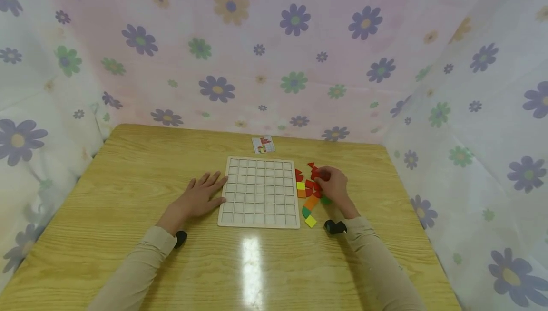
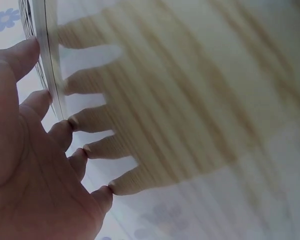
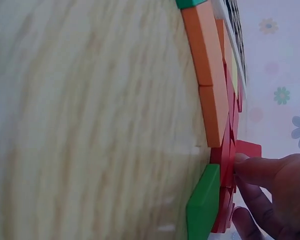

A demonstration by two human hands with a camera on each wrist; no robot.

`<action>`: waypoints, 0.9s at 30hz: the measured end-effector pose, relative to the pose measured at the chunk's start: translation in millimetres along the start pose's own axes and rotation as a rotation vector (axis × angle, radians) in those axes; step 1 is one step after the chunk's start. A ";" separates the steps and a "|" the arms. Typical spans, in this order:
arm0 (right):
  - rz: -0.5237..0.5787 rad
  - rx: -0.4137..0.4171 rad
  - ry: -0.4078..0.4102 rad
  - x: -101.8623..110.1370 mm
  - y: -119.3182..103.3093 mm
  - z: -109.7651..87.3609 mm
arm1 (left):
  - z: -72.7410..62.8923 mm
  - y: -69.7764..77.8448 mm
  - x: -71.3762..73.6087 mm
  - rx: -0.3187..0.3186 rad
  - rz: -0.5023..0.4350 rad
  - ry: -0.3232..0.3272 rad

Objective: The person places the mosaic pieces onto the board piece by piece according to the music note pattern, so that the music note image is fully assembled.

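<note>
A pale wooden grid board (image 1: 260, 193) lies on the table. My left hand (image 1: 200, 196) rests palm down beside it, fingers spread, thumb and fingertip right at its left edge; in the left wrist view the hand (image 2: 45, 145) shows from the palm side. Right of the board is a cluster of coloured flat blocks. Above its red ones my right hand (image 1: 336, 185) pinches a red block (image 3: 250, 148) between thumb and fingers. Nearby lie orange blocks (image 3: 205, 45), a bright green block (image 3: 203, 205), a yellow square block (image 1: 310, 221) and a dark green rounded block (image 1: 306, 212).
A small pattern card (image 1: 263, 144) with a coloured figure on a grid lies behind the board. The wooden table (image 1: 128, 182) is enclosed by flowered cloth (image 1: 257, 63) at the back and sides. Black wrist cameras (image 1: 335, 227) sit at both cuffs.
</note>
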State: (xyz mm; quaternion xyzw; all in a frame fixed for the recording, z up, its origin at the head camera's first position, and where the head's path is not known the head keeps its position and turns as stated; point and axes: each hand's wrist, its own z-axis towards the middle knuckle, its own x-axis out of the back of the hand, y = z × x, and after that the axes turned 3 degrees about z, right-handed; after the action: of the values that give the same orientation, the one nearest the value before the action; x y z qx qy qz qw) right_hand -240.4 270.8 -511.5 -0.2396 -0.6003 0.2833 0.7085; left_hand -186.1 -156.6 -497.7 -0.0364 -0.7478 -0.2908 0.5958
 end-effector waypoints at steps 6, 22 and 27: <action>0.099 0.001 -0.016 -3.7 -5.5 -1.9 | 0.5 -1.7 -2.0 -0.007 -0.017 0.016; 0.275 -0.029 0.013 -28.3 -33.7 -20.3 | 1.0 -5.6 -6.1 -0.007 -0.044 0.024; 0.399 -0.052 -0.029 -36.9 -42.1 -26.5 | 1.1 -6.3 -7.0 -0.006 -0.045 0.028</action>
State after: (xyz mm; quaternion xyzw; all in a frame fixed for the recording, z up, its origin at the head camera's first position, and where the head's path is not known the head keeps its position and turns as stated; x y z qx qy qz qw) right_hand -213.8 214.9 -513.7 -0.3678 -0.5583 0.4059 0.6231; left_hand -187.5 -159.2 -506.7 -0.0172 -0.7391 -0.3068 0.5994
